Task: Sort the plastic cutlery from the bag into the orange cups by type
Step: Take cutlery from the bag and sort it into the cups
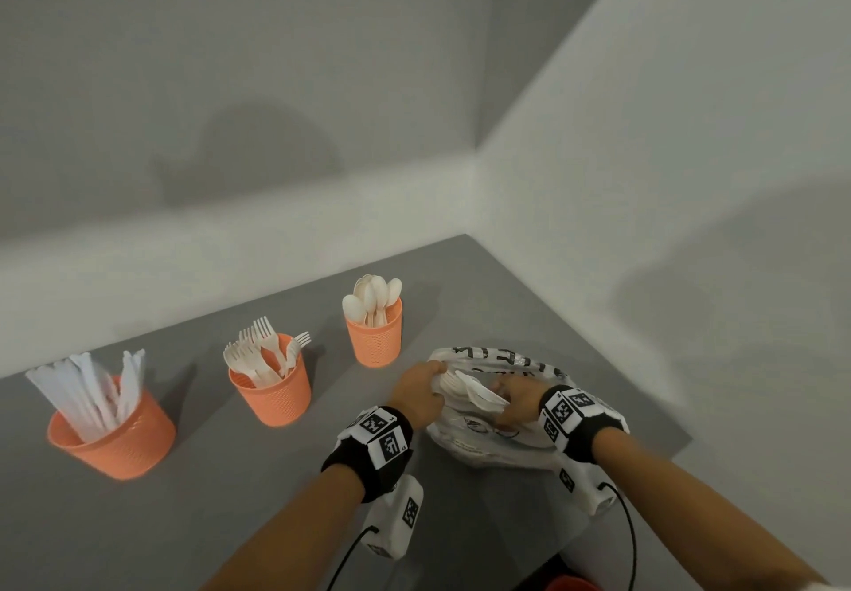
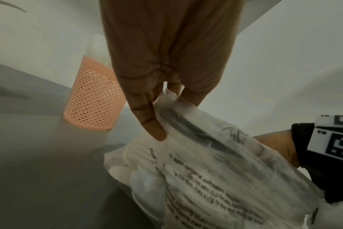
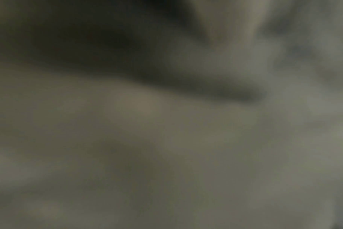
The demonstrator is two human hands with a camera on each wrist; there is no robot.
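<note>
While my left hand (image 1: 418, 393) pinches the bag (image 1: 488, 441) mouth near the worktop's (image 1: 207, 521) right edge, my right hand (image 1: 518, 399) reaches inside, grip unclear; mixed pieces could snag together.

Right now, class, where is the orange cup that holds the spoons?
In the head view the orange cup of spoons stands on the grey table, rightmost of three cups, just beyond the plastic bag both hands are working at.
</note>
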